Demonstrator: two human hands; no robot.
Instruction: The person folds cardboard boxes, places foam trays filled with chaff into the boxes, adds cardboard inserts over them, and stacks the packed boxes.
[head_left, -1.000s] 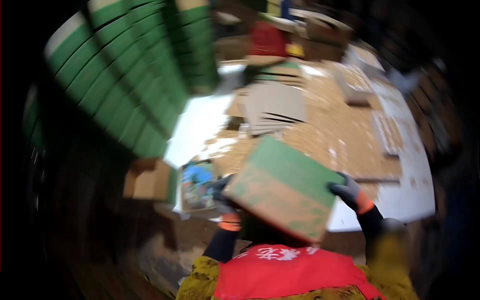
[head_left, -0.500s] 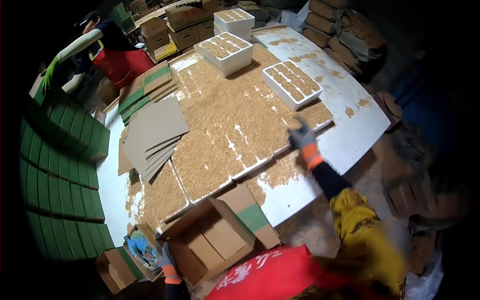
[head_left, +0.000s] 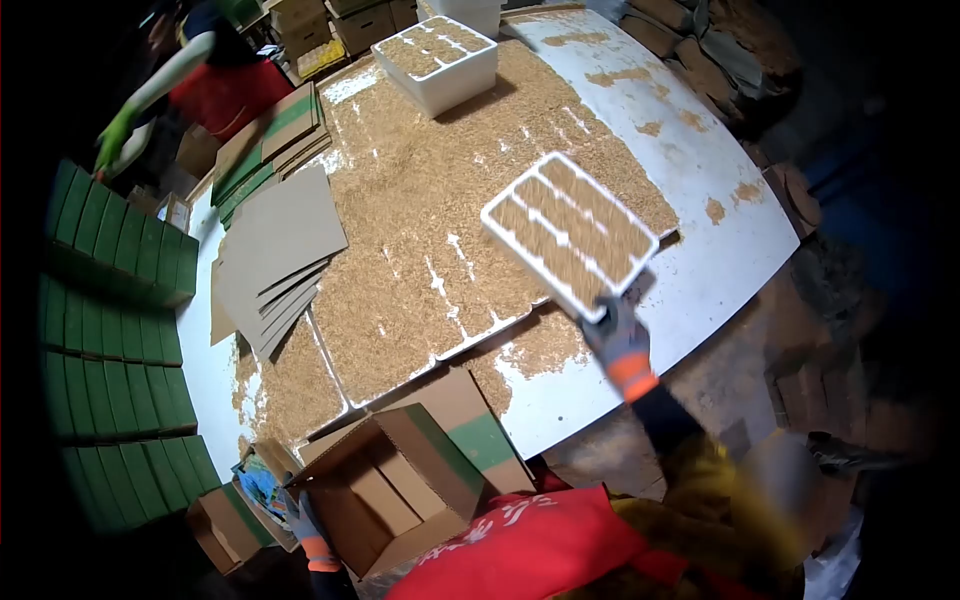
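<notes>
My right hand, in a grey glove with an orange cuff, grips the near corner of a white compartmented foam tray filled with tan grains. The tray is tilted over the grain-covered part of the table. At the lower left my left hand holds the left side of an open, empty cardboard box. The box leans at the table's front edge, its opening facing up. Next to my left hand is a small box with blue packets.
A white table bears spread grains, grey cardboard sheets and a filled foam box. Green boxes are stacked at the left. A co-worker in a red apron stands behind them.
My right hand has taken hold of the foam tray and brought it nearer, tilting it. The view has shifted slightly. My left hand still holds the cardboard box.
</notes>
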